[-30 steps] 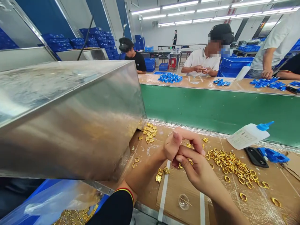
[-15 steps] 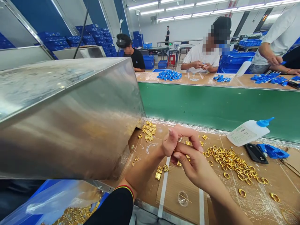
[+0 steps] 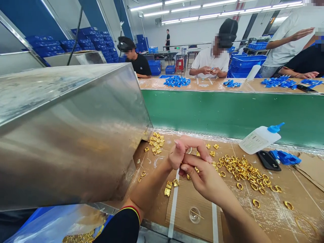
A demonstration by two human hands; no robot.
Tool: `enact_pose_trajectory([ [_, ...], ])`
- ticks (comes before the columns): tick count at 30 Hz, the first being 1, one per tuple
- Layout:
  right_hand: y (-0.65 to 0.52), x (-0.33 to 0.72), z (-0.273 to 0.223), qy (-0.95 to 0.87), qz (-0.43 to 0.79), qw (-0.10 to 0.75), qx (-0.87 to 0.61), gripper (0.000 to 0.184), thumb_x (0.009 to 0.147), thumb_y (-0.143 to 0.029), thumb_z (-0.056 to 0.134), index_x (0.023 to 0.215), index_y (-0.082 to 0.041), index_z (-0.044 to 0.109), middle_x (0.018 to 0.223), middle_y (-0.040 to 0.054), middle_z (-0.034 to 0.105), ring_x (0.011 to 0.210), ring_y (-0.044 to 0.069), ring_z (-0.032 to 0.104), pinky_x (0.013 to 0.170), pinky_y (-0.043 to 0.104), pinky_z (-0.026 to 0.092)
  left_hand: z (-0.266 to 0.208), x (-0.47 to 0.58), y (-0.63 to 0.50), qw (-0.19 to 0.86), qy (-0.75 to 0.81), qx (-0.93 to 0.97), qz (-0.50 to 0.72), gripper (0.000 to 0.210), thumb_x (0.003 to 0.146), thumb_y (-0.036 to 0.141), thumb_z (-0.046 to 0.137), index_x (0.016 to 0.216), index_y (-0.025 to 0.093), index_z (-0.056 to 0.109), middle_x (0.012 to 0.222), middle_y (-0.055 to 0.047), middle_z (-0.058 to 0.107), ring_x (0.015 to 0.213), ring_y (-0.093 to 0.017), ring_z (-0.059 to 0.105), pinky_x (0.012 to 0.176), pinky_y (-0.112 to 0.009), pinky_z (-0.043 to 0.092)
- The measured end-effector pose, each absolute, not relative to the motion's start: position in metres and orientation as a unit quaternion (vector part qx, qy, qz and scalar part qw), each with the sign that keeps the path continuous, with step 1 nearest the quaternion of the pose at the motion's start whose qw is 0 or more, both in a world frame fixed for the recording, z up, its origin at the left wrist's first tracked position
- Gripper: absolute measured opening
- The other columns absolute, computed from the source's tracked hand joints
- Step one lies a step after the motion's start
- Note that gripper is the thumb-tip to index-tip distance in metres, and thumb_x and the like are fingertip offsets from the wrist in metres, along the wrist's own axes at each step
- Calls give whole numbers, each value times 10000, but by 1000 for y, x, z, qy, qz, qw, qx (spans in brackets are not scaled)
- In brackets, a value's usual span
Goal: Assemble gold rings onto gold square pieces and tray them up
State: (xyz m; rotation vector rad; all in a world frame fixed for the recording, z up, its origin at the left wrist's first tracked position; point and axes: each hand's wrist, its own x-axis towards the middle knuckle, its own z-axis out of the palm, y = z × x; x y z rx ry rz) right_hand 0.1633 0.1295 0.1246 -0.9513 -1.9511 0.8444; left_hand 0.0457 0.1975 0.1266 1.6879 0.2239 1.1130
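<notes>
My left hand [image 3: 178, 156] is raised over the table with its fingers bent across toward the right hand. My right hand [image 3: 205, 173] meets it from the right, thumb and fingers pinched together. Whatever is between the fingertips is hidden by the hands. Just below them lie several square gold pieces [image 3: 167, 191] and a cardboard sheet [image 3: 183, 202] with white tape strips. A small clear cup [image 3: 194, 215] with a thin wooden stick in it stands on that sheet. Right of my hands is a pile of gold rings [image 3: 243, 170].
A large metal housing [image 3: 76, 145] stands close on the left. More square gold pieces [image 3: 157, 143] lie by its corner. A white bottle [image 3: 258, 139] with a blue nozzle rests beside a black device [image 3: 268, 160] and blue pieces [image 3: 285, 157]. Several people work beyond the green belt [image 3: 202, 108].
The view has shifted slightly, so the scene sits further left. My hands keep nearly the same pinched pose. Across the belt, the standing person at the right has raised an arm.
</notes>
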Motion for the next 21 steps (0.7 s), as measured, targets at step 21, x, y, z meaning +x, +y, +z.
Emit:
enact_pose_trajectory([
  [21,134,164,122,-782,317,389,-369,327,1026,-250,421,764,-205,612,682,14,639,678,151,562,629,289,451,121,46,202,513,87,715,467,949,824,901,-1,619,194,597,669,-105,692,681,-224,697,681,-357,545],
])
